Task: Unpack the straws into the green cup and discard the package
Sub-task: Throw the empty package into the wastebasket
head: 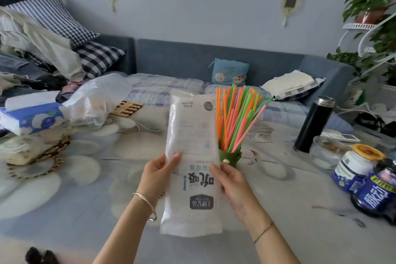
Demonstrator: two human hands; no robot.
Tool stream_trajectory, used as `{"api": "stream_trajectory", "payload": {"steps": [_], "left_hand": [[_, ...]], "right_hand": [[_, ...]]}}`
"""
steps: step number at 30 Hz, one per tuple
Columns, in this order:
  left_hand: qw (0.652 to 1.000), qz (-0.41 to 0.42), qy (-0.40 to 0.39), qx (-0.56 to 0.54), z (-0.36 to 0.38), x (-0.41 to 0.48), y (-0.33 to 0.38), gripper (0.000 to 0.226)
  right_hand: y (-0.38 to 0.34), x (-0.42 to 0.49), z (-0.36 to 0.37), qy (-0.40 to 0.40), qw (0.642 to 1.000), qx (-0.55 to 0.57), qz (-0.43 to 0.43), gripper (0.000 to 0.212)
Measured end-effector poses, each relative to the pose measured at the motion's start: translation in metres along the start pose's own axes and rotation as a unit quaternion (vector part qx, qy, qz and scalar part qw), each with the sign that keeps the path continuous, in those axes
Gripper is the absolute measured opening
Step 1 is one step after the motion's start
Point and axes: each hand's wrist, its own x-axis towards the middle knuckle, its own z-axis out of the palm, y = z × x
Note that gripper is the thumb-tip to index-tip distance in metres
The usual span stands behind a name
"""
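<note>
Fingers [174, 156] of both hands are pinched on the package [192, 156] edges — straws [235, 118] are stood in the green cup [230, 157], just right.

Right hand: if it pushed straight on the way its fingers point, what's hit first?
Likely the package that the right hand already holds; beyond it, the left hand. Depth is unclear.

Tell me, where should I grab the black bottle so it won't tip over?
Grab the black bottle around its middle, coming in from the left side. It stands upright but looks tall and narrow, so a high grip by the silver rim might tip it. The glass bowl and jars crowd its right, while the table on its left is open.
</note>
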Motion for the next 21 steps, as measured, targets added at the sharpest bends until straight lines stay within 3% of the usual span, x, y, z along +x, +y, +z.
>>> {"api": "stream_trajectory", "payload": {"steps": [5, 13, 17, 21], "left_hand": [[0.999, 0.024, -0.038, 0.029, -0.006, -0.004, 0.004, 0.017], [0.999, 0.027, 0.007, 0.034, -0.023, -0.003, 0.004, 0.029], [0.998, 0.044, 0.035, 0.024, -0.033, -0.004, 0.003, 0.024], [0.998, 0.041, 0.043, -0.030, -0.046, -0.006, 0.003, 0.018]], "right_hand": [[-0.004, 0.000, 0.000, 0.033, 0.998, 0.021, -0.038, 0.019], [-0.004, 0.004, 0.010, 0.065, 0.989, -0.030, -0.127, 0.019], [-0.003, 0.011, 0.016, 0.105, 0.978, -0.075, -0.162, 0.004], [0.001, 0.014, 0.027, 0.117, 0.974, -0.087, -0.174, 0.009]]}}
